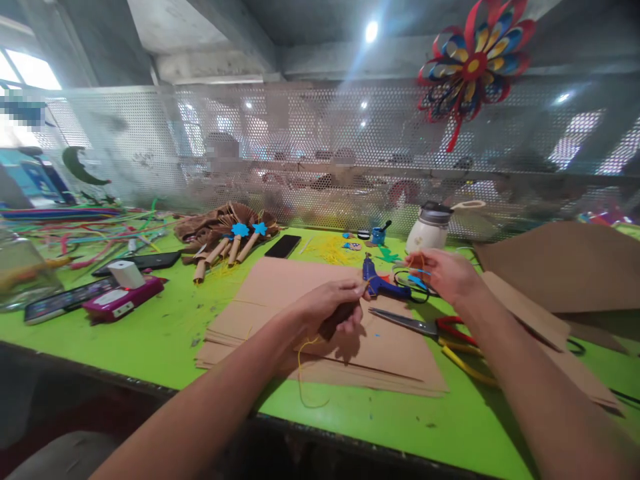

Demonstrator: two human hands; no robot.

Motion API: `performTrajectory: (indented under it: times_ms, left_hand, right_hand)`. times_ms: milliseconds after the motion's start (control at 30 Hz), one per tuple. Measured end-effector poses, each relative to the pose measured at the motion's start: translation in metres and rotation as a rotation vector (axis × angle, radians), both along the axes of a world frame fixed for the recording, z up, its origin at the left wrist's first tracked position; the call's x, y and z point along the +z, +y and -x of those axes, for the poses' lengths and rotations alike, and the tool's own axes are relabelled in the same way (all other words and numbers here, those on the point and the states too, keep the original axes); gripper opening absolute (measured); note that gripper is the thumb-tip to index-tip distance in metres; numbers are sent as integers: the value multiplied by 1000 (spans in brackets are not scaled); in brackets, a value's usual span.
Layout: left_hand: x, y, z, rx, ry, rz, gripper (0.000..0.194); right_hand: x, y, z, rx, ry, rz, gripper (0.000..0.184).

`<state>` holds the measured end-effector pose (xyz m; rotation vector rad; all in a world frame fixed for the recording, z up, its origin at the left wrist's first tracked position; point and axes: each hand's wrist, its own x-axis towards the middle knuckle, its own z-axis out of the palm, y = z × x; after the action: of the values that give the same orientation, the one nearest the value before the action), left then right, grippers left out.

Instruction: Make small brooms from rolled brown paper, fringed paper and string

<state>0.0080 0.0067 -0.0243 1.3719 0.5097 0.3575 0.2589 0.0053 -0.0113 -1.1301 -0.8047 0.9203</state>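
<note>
My left hand [343, 300] is closed around a small folded brown paper piece [336, 321] above a stack of brown paper sheets [285, 280]. A yellow thread [300, 373] trails from this piece down to the green table. To the right, my right hand [445, 272] is raised with its fingertips pinched on what looks like the thin yellow thread. Between the hands lies a blue glue gun [385, 287]. Scissors [415, 323] with red and yellow handles rest on the paper, blades pointing toward my left hand.
Brown fan-like paper pieces with blue shapes [240, 230] lie back left, near a black phone [283, 247]. A white jar [427, 228] stands at the back. On the left are a purple device [124, 299] and another phone [73, 300]. Large brown sheets [555, 267] lie right.
</note>
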Motion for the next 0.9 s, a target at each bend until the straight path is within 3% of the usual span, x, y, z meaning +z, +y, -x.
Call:
performTrajectory:
  times_ms: [133, 233, 300, 367, 500, 600, 667, 733, 900]
  left_hand:
    - [9, 7, 4, 309, -150, 76, 13]
    - [16, 12, 10, 542, -273, 137, 13]
    - [19, 15, 13, 649, -326, 190, 12]
    - [19, 18, 15, 733, -362, 238, 10]
    - [16, 23, 16, 832, -400, 291, 9]
    - [15, 25, 16, 856, -414, 301, 8]
    - [16, 26, 18, 876, -418, 308, 8]
    - [17, 27, 20, 894, -417, 322, 8]
    - [16, 31, 25, 919, -443, 362, 10]
  right_hand:
    - [2, -3, 7, -274, -425, 36, 5]
    - [10, -12, 19, -542, -812, -91, 16]
    - [12, -21, 36, -564, -990, -176, 28]
    - [9, -32, 60, -360, -943, -204, 37]
    - [-11, -53, 120, 433, -640, -52, 40]
    - [-24, -67, 153, 799, -406, 94, 38]
    - [-25, -74, 159, 896, -346, 154, 37]
    - [-20, -77, 156, 902, -462, 132, 39]
    - [-2, -79, 142, 767, -989, -191, 38]
